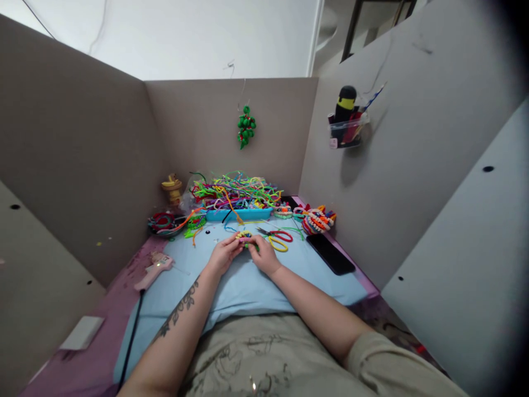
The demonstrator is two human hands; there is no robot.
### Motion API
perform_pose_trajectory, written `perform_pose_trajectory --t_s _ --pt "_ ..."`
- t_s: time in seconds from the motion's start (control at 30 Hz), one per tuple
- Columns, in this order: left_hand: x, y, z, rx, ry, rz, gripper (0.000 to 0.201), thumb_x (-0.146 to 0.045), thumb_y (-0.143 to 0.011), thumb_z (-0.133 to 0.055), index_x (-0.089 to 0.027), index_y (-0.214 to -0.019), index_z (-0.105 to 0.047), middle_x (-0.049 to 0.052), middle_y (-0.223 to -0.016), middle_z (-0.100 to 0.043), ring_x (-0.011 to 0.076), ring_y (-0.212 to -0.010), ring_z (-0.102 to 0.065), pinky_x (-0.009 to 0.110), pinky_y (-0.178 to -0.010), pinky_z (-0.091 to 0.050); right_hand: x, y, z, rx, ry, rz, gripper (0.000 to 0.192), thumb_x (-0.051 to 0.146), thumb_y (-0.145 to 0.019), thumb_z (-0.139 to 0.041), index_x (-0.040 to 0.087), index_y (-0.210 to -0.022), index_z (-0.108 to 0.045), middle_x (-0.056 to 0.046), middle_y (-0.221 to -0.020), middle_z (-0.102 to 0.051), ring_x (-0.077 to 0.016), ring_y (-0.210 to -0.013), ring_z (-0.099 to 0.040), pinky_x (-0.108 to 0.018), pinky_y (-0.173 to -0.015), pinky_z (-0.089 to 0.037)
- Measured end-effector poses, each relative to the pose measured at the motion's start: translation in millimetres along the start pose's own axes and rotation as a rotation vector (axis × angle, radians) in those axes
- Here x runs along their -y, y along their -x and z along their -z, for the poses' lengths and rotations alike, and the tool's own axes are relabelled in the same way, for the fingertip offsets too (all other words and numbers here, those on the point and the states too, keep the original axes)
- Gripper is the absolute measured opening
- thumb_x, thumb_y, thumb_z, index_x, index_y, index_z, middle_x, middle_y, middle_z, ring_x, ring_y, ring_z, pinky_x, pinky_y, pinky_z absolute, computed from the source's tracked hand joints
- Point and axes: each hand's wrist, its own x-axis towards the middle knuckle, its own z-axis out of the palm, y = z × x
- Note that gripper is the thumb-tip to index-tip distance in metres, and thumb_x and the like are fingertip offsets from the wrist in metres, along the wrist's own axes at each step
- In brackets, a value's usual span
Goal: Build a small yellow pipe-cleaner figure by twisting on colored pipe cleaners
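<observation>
Between my two hands, above the blue cloth [285, 286], is a small multicoloured braided piece [243, 235] with yellow, blue, pink and green parts. My left hand [225, 252] grips its left side with fingers and thumb together. On the other side my right hand [263, 253] pinches it, with a bit of green showing by the fingers. Much of the piece is hidden by my fingers. Just right of my right hand lie scissors [278, 238] with one red and one yellow handle loop, blades pointing left.
A blue tray [248, 214] heaped with colourful cords [237, 190] stands at the back. A pink glue gun [155, 272] lies left, its black cable running forward. A phone [330, 255] and striped woven pieces [318, 220] are on the right. Grey panels enclose three sides.
</observation>
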Motion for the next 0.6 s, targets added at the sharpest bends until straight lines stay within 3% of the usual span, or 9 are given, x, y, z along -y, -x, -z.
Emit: perform_pose_trajectory --t_s 0.23,0.6 --pt "2.7 2.3 -2.6 0.023 -0.005 0.004 0.035 -0.009 -0.075 -0.061 -0.014 -0.109 -0.061 0.008 -0.106 -0.065 0.0119 -0.082 -0.064 0.020 -0.071 -0.053 -1.2 -2.5 2.8 -0.087 -0.020 -0.022 0.017 0.026 -0.082 -0.051 0.021 -0.094 -0.061 -0.006 -0.091 -0.061 -0.0202 -0.089 -0.055 -0.034 -0.082 -0.043" --pt "3.7 4.8 -5.4 0.061 -0.028 -0.002 0.038 -0.010 -0.073 -0.063 -0.017 -0.110 -0.061 0.008 -0.112 -0.062 0.0141 -0.087 -0.064 0.020 -0.071 -0.053 -6.2 -2.5 0.8 -0.079 0.046 -0.025 0.018 0.022 -0.081 -0.051 0.022 -0.093 -0.064 -0.005 -0.088 -0.063 -0.0201 -0.088 -0.056 -0.033 -0.081 -0.043"
